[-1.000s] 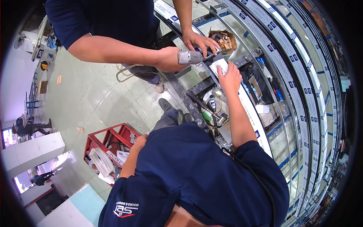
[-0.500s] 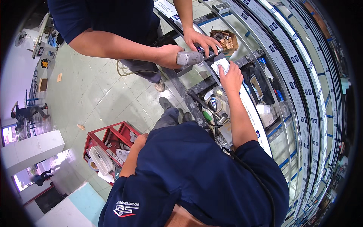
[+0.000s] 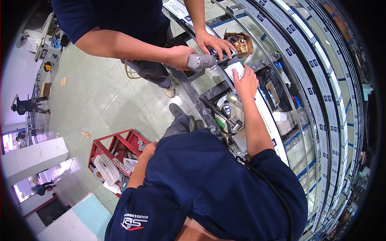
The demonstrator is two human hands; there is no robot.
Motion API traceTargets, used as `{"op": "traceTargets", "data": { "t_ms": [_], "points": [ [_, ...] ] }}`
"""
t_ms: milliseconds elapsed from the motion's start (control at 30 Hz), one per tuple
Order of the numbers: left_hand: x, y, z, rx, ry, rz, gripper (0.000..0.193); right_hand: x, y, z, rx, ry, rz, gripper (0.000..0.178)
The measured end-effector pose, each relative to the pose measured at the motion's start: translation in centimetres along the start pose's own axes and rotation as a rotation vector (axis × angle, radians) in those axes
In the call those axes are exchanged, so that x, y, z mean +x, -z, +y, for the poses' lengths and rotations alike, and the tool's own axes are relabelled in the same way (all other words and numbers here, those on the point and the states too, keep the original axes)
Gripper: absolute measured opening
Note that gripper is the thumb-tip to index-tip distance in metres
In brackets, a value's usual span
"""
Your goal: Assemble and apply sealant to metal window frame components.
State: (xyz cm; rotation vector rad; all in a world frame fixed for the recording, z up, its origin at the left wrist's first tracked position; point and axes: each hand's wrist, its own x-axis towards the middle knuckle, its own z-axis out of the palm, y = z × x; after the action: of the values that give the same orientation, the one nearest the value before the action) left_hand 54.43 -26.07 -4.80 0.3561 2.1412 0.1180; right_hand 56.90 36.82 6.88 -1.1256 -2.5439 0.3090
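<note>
My right hand (image 3: 246, 82) grips a long frame profile (image 3: 263, 108) covered with white protective film, near its dark end. The thumb lies on the film and the fingers reach over the far edge. My left hand (image 3: 151, 148) hangs low beside my hip, its fingers mostly hidden. Facing me, a co-worker holds a worn grey power tool (image 3: 200, 61) with a hose against the profile's end. The co-worker's other hand (image 3: 215, 43) presses flat, fingers spread, on the work just beyond my hand.
Below the profile, a bench tray holds a green-handled tool (image 3: 220, 122), a small bottle (image 3: 227, 108) and a hammer. A cardboard box (image 3: 248, 42) of small parts stands beyond. More filmed profiles (image 3: 321, 96) lie along the right. On the floor at left is a red parts bin (image 3: 98, 145).
My hands, the co-worker's hands and the power tool stay almost in place. In the left background, distant people have shifted position.
</note>
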Motion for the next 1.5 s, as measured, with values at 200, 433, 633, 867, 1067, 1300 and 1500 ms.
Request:
{"op": "traceTargets", "data": {
  "t_ms": [200, 433, 633, 867, 1067, 1300, 1500],
  "points": [
    [-0.6, 0.7, 0.7, -0.022, -0.031, -0.002, 0.049, -0.1, 0.0, 0.1, -0.003, 0.004, 0.004, 0.074],
    [0.1, 0.2, 0.3, -0.021, -0.071, -0.001, 0.047, -0.1, 0.2, 0.2, 0.005, 0.000, -0.002, 0.074],
    [1.5, -1.3, -2.1, 0.032, -0.119, 0.010, 0.043, -0.1, 0.4, 0.0, 0.006, -0.003, -0.005, 0.074],
    [0.5, -0.1, 0.1, 0.016, -0.037, -0.001, 0.043, 0.0, 0.5, 0.1, 0.014, -0.022, -0.030, 0.072],
    [0.4, 0.3, 0.1, -0.009, -0.031, 0.005, 0.043, 0.1, 0.6, -0.4, 0.021, -0.036, -0.053, 0.072],
    [0.4, -1.2, -1.0, -0.003, -0.017, 0.027, 0.044, 0.0, -1.7, 1.8, 0.123, 0.056, 0.105, 0.073],
    [0.4, -1.3, 0.6, -0.149, 0.045, 0.036, 0.039, 0.4, -1.3, 2.3, -0.044, 0.059, 0.006, 0.074]
  ]
}}
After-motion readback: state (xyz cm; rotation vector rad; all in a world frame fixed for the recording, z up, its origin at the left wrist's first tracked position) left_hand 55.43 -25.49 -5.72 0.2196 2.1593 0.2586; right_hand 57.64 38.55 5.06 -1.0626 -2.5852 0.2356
